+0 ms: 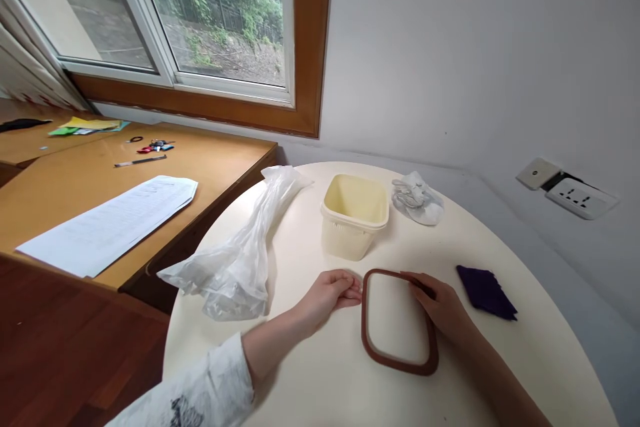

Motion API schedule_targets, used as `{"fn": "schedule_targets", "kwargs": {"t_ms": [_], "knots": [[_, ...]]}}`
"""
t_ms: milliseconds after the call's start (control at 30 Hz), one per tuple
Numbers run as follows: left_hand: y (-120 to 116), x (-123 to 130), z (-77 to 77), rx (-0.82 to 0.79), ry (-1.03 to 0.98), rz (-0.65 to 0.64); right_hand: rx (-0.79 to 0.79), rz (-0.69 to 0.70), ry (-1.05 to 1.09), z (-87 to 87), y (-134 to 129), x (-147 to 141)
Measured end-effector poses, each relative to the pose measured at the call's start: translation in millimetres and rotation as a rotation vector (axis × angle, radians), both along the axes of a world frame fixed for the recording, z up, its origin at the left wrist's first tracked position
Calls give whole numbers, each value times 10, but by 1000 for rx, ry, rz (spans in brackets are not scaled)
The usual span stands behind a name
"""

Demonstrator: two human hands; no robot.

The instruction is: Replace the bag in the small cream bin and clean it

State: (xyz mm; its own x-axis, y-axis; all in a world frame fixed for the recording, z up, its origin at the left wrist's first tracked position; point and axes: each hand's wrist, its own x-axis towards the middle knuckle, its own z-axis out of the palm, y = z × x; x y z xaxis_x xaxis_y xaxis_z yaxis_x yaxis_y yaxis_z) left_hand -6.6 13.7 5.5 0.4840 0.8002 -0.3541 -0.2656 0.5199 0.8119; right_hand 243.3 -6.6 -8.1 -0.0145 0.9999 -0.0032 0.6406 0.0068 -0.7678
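Observation:
A brown rounded rectangular frame (pixel 367 327), open in the middle, is low over the round table or resting on it; I cannot tell which. My right hand (pixel 440 303) grips its upper right corner, thumb and fingers closed around the rim. At the frame's left side, my left hand (pixel 337 290) is curled with the thumb against the fingers. Its fingertips come right up to the frame's edge, and whatever may be pinched in them is too small to make out. Beyond both hands stands a cream plastic tub (pixel 350 237) without a lid.
On the white round table (pixel 310 373) lie a crumpled clear plastic bag (pixel 240 267) at left, a smaller bundled bag (pixel 419 199) behind the tub's right side, and a folded purple cloth (pixel 486 292) at right. A wooden desk (pixel 220 153) with papers (pixel 115 223) and keys (pixel 156 146) adjoins at left.

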Motion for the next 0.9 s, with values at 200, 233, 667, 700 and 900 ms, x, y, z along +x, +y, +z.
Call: {"fn": "schedule_targets", "kwargs": {"t_ms": [200,233,667,700,900], "knots": [[-18,8,-35,63,61,4,160,-55,-44,-99,29,27],[-20,10,-43,81,63,-4,183,-69,-40,-117,34,27],[-76,-43,33,514,452,3,245,-173,26,-110,34,8],[-87,-48,51,542,474,2,246,-188,36,-107,35,8],[-183,-94,163,697,490,-2,233,-276,93,-107,29,31]]}}
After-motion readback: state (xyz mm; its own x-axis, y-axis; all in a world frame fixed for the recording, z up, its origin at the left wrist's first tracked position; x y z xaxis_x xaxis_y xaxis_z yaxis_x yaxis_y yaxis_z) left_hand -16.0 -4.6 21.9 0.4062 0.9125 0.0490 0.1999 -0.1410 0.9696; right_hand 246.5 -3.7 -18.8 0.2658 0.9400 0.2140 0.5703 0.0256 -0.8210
